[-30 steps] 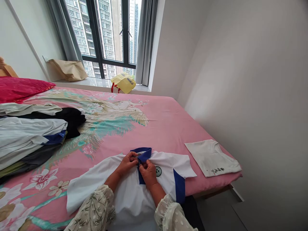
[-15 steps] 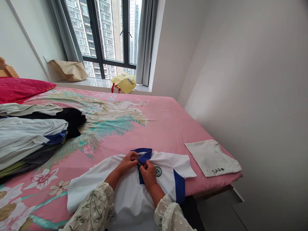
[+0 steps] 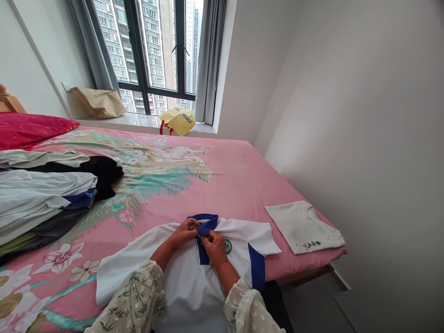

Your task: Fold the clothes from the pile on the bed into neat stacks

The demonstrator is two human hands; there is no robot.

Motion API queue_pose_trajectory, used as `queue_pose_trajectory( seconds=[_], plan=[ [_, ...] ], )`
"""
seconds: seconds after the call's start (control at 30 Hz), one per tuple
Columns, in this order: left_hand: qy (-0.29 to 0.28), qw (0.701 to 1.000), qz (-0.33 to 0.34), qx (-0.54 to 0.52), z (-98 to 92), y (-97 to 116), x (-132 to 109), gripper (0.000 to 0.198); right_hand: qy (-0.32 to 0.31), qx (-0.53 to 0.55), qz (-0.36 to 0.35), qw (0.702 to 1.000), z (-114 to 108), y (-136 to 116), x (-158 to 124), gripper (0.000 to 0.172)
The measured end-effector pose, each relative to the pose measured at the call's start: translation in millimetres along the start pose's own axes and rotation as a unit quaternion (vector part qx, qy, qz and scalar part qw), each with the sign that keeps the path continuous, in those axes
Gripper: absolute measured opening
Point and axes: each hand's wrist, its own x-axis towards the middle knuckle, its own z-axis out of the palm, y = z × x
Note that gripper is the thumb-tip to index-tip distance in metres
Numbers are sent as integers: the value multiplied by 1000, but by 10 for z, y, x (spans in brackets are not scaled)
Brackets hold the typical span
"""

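Observation:
A white polo shirt (image 3: 187, 282) with a blue collar, blue placket and blue sleeve trim lies face up on the near edge of the pink bed. My left hand (image 3: 183, 232) pinches the shirt's placket just under the collar (image 3: 204, 218). My right hand (image 3: 215, 247) pinches the same placket from the right, beside a round chest badge (image 3: 228, 246). Both hands' fingers are closed on the cloth and meet at the neck opening. My sleeves are pale with a leaf print.
A folded white T-shirt (image 3: 303, 226) lies at the bed's right corner. A pile of clothes (image 3: 45, 199) covers the left side, with a red pillow (image 3: 31, 127) behind. On the window sill sit a brown paper bag (image 3: 99, 101) and a yellow bag (image 3: 178, 120). A wall runs along the right.
Almost nothing differs. My hands stay pinched at the placket under the collar, with only small finger shifts, and the view has drifted slightly.

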Motion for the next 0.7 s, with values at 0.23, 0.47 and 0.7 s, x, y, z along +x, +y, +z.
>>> queue_pose_trajectory(
  seconds=[0.23, 0.47, 0.7],
  plan=[
    [-29, 999, 14, 5, 6, 30, -40, 35, -13, 17, 43, 999, 9, -19, 23, 12],
    [-15, 998, 46, 45, 46, 47, -111, 35, -53, 44, 126, 990, -25, -56, 76, 14],
    [10, 990, 79, 120, 89, 54, -147, 37, -67, 45, 171, 982, 2, -70, 167, 24]
  ],
)
